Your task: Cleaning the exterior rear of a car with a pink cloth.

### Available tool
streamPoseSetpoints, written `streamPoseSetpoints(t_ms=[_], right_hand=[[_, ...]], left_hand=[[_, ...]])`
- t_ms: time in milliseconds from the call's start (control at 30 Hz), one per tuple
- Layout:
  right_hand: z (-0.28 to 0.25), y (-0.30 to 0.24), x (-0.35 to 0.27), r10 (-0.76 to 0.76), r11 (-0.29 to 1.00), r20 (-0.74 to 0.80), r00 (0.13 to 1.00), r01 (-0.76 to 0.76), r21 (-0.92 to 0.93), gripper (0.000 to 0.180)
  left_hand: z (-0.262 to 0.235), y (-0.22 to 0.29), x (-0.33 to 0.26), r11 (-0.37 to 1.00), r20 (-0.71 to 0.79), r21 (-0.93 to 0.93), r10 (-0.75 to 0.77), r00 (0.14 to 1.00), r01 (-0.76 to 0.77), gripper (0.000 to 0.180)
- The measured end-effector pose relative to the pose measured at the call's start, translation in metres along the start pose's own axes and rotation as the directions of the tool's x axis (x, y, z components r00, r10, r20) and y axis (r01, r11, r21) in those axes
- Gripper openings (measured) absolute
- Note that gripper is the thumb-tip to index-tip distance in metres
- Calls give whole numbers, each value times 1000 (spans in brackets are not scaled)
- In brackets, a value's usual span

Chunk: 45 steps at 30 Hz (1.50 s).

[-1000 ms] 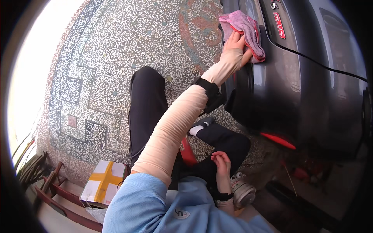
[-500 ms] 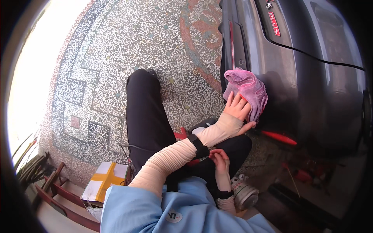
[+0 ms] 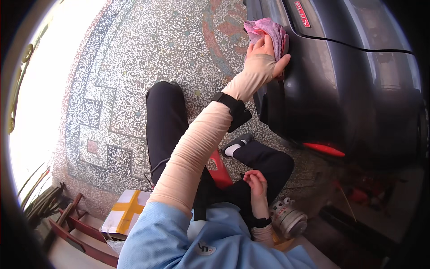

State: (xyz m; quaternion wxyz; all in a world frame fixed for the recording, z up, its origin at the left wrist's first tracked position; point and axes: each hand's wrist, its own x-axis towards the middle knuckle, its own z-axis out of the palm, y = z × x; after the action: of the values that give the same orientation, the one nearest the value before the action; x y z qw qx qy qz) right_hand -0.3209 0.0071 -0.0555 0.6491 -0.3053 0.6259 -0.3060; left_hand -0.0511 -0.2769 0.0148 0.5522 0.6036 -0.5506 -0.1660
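Observation:
A pink-purple cloth [image 3: 268, 28] is bunched under the fingers of my left hand [image 3: 264, 56], which presses it against the rear of a dark grey car [image 3: 313, 85]. The arm reaches up and to the right, in a beige sleeve with a black strap at the wrist. Low over my lap, close to my bent right knee, is my right hand [image 3: 256, 186]. Its fingers are curled together, and a small dark thing shows at their tips, too small to name.
Beneath me shows part of a red plastic seat [image 3: 219, 172]. A white box with yellow tape [image 3: 127, 210] and a dark red wooden frame [image 3: 78, 231] are at lower left. A round grey container [image 3: 289, 219] stands by my right arm. The car carries a red reflector [image 3: 324, 149] low down.
My left hand has moved up and away along the car with the cloth, its arm stretching further out. My right hand has stayed low near my lap.

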Motion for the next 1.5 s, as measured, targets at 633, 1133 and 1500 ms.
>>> streamPoseSetpoints(t_ms=[633,1133,1500], right_hand=[[2,1,11,28,999,55,998,-29,18,11],[10,1,5,12,1000,115,993,-10,-12,12],[1,2,1,-36,996,56,998,31,89,13]], left_hand=[[-25,-16,27,908,104,302,271,957,-290,38],[28,67,-159,911,184,-7,406,895,-411,34],[16,43,-187,897,518,-312,-115,848,313,36]])
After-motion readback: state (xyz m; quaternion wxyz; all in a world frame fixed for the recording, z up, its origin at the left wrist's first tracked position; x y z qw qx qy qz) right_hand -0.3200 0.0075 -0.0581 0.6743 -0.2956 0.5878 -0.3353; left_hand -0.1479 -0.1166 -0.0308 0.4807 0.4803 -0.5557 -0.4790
